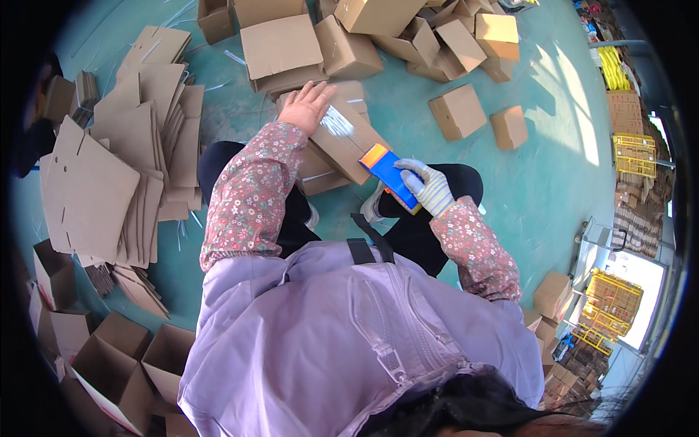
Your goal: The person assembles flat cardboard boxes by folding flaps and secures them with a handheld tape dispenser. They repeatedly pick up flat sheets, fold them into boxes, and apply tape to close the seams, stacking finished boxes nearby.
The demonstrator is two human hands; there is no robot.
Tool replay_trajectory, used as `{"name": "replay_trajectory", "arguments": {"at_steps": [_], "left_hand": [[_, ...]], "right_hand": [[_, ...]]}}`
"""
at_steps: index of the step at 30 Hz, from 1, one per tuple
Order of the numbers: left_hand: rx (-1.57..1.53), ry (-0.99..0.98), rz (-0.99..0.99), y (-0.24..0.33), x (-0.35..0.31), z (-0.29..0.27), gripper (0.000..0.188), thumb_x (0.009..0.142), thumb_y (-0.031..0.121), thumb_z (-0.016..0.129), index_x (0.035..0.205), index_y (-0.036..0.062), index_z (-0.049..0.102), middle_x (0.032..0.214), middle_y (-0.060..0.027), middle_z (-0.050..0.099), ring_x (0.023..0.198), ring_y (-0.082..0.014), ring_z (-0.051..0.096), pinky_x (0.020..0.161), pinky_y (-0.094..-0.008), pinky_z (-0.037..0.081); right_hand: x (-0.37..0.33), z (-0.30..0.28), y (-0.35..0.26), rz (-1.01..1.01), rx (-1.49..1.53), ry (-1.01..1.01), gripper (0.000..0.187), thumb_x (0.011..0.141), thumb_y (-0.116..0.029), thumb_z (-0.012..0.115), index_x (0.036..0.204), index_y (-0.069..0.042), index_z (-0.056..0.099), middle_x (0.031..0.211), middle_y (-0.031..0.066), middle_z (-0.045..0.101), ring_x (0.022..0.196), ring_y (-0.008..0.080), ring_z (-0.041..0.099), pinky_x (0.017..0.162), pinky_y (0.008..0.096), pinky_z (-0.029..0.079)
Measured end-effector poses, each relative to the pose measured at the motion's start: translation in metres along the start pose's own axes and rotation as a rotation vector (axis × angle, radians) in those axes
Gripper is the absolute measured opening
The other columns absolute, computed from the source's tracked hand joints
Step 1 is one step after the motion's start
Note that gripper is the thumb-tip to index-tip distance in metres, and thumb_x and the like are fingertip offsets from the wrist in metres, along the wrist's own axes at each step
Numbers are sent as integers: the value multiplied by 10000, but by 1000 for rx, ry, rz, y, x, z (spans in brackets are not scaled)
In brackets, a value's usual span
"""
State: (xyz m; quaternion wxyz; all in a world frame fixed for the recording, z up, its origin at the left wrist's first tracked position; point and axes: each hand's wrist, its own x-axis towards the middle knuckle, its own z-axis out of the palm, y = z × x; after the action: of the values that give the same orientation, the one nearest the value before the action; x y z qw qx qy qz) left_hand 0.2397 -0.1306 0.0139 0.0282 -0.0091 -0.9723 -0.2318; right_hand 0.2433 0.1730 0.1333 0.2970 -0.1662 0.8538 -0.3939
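Between my knees lies a closed brown carton point(351, 149), with glossy clear tape point(336, 122) along its top. My bare left hand point(306, 108) rests at the carton's far left end, its fingers stretched out and spread. A blue and orange tape dispenser point(389, 173) is gripped in my right hand point(429, 186), which wears a pale striped glove. The dispenser's orange end meets the carton's near right end. More cardboard point(318, 173) shows beneath the carton, partly hidden by it.
Flattened cartons point(95, 189) are stacked on the left. Made-up boxes point(282, 49) crowd the far side, with two smaller ones point(457, 111) to the right. Open boxes point(113, 368) stand at the lower left. Loaded yellow racks point(610, 302) line the right. Plastic straps point(234, 57) lie on the green floor point(542, 182).
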Motion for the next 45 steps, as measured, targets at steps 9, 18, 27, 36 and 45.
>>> {"name": "replay_trajectory", "arguments": {"at_steps": [9,18,27,36,45], "left_hand": [[182,-34,482,47,-28,-4,719,788,383,596,1356,44,314,1439,-119,257,1349,-248,206,1089,-442,175],[26,-47,357,94,-57,14,882,685,499,652,1343,15,319,1440,-128,257,1348,-251,214,1098,-438,149],[104,-14,393,98,-61,14,662,721,436,600,1323,228,418,1430,-160,250,1332,-297,237,1073,-499,166],[111,-24,427,100,-63,21,609,718,374,613,1298,298,444,1447,-176,188,1333,-376,166,1049,-586,125],[342,-247,458,121,-59,31,546,726,335,597,1256,246,498,1470,-170,126,1336,-428,114,1018,-657,105]], "right_hand": [[3,4,9,-32,10,12,230,882,-184,514,1052,-60,609,1008,85,610,913,152,573,848,279,436],[3,5,25,-31,86,25,219,881,-179,535,1054,-71,616,987,79,616,909,145,571,838,288,450],[-59,-22,63,-67,37,55,224,862,-153,546,1055,-56,605,1047,83,603,982,175,574,870,285,429],[-107,-38,67,18,3,64,324,788,-245,626,1082,-111,598,1049,78,608,911,214,613,832,303,464],[11,22,55,206,-444,-63,324,791,-337,585,1082,-199,613,975,118,638,871,287,613,793,360,472]]}}
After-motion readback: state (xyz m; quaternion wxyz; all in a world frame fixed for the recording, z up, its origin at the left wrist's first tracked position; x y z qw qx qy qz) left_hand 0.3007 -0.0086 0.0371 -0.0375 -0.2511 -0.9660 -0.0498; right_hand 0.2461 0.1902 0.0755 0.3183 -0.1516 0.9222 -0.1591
